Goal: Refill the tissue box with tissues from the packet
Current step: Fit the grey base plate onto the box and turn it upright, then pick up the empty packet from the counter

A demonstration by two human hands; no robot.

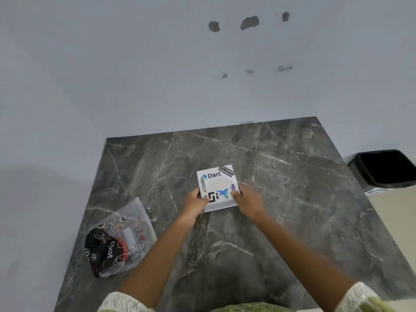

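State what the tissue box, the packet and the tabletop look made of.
Tissue box: white, smooth, probably plastic or coated card, stickers on the lid. Packet: thin clear plastic film, glossy and wrinkled. Tabletop: dark grey marble or marble-look, white veins.

It looked like a plain room in a home or small office. A dark marble-patterned table (258, 221) stood against a bare pale wall (157, 75) with patched holes (249, 22). A black bin (382, 168) sat on the floor to the right, beside the table.
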